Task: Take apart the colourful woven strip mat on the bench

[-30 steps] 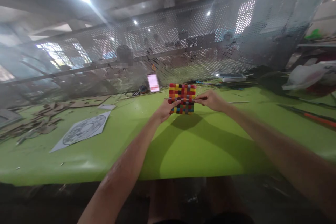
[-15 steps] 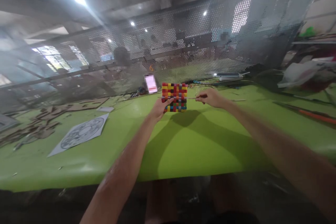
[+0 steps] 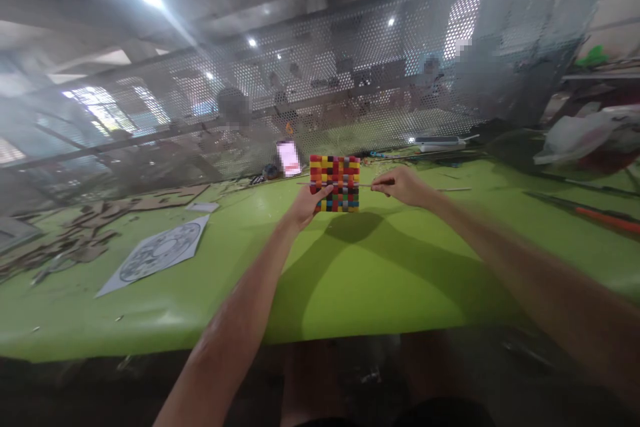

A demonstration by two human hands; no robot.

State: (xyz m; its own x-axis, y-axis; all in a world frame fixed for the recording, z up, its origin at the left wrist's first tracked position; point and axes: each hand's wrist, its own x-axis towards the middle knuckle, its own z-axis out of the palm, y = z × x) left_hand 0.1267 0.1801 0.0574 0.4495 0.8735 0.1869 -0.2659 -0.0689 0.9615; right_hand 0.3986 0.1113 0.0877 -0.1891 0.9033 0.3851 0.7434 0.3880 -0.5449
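Bare green tabletop (image 3: 380,273) lying open before the upright multicoloured checkered panel (image 3: 335,183), perforated grey metal screen (image 3: 360,73) blocking close behind it, white printed sheet (image 3: 156,253) and brown cardboard scraps (image 3: 75,240) cluttering its far left, orange-handled tool (image 3: 606,219) lying far right of it.

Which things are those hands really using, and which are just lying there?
In use: colourful block panel, thin stick, left hand, right hand.
Lying about: patterned paper, cardboard scraps, phone, orange tool, plastic bag.
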